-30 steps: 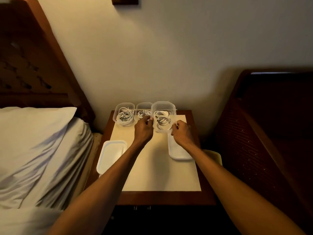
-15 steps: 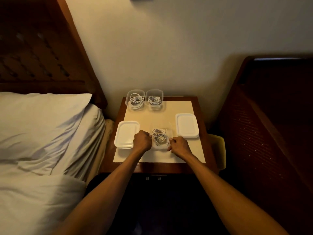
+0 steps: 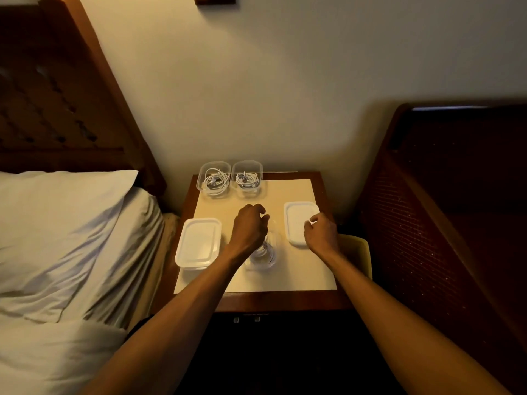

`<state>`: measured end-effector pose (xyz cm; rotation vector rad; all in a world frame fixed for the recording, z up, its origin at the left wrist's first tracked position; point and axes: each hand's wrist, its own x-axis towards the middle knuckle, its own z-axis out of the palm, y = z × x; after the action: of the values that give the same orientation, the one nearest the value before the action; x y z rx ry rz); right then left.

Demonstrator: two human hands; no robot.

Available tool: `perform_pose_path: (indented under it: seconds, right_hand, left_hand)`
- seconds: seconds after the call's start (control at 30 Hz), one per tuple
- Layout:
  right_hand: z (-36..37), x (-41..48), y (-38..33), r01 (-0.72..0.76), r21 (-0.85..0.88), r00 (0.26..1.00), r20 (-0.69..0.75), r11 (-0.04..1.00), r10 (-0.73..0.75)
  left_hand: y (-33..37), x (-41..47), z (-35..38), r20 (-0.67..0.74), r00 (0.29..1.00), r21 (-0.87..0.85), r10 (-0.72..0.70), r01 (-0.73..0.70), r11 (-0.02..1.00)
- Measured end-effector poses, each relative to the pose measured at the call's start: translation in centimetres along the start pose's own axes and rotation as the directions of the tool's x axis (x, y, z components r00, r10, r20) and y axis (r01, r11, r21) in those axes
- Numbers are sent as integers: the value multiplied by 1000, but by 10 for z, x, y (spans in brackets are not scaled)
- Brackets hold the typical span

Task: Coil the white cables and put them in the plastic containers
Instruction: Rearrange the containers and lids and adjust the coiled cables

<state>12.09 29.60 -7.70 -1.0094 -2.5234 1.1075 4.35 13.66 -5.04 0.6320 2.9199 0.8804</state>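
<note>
Half a second ago both hands gripped the near container by its sides; now both have let go. The left hand has lifted and hangs over the container's far half. Its fingers are narrow and loosely curled, holding nothing that shows. The right hand has moved out to the right lid, where its fingers curl on the lid's near right edge and pinch it. The near container stays where it was set, uncovered in the near middle of the counter. The coiled white cable lies inside it, partly hidden by the left wrist.

Nothing else has shifted. The back left container and back right container stand side by side at the counter's far edge, against the wall. The left coil lies in one and the right coil in the other. The left lid lies flat near the counter's left edge.

The counter is a small wooden stand with a cream top inside a red-brown border. A bed with a white pillow and a carved wooden headboard sits to the left. Dark wooden furniture stands to the right. A yellow thing shows between it and the counter, but I cannot tell what it is. The light is dim and warm.
</note>
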Motion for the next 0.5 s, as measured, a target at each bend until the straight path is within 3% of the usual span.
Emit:
perform_pose_path:
  seconds: [0.13, 0.5]
  right_hand:
    - [-7, 29, 16, -42, -60, 999, -27, 997, 41]
    - [6, 70, 37, -157, -37, 988, -10, 987, 157]
  left_hand:
    - [26, 27, 25, 113, 993, -73, -28, 36, 997]
    - [50, 68, 68, 220, 960, 166, -174, 139, 976]
